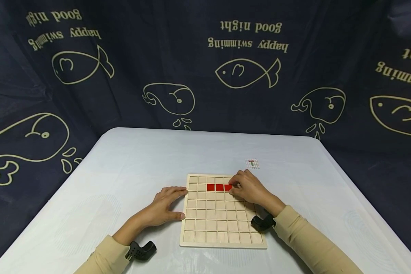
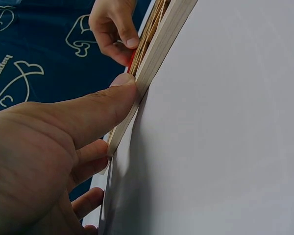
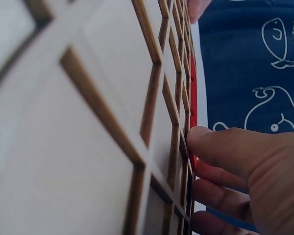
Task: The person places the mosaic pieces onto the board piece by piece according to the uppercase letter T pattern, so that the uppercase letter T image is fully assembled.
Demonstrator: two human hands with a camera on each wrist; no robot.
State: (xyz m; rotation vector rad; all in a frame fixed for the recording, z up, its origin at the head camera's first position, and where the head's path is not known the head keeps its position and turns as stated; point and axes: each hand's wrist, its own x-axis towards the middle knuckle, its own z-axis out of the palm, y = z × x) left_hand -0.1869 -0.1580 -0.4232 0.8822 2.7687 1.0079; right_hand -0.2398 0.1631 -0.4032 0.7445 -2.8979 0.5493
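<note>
A square wooden grid board (image 1: pixel 209 215) lies on the white table, with three red square tiles (image 1: pixel 219 187) in a line in its second row from the far side. My right hand (image 1: pixel 250 188) is over the board's far right part, its thumb and forefinger pinching the rightmost red tile (image 1: pixel 228 187). From the right wrist, the thumb (image 3: pixel 220 147) shows against the red edge. My left hand (image 1: pixel 162 207) rests along the board's left side, fingers extended. Its thumb (image 2: pixel 98 110) touches the wooden rim (image 2: pixel 159 49) in the left wrist view.
Beyond the board, a small printed card (image 1: pixel 252 164) with a coloured grid pattern lies on the table (image 1: pixel 150 152). A dark blue cloth (image 1: pixel 198 106) with fish and whale drawings hangs behind it. Both wrists wear black devices (image 1: pixel 142 251).
</note>
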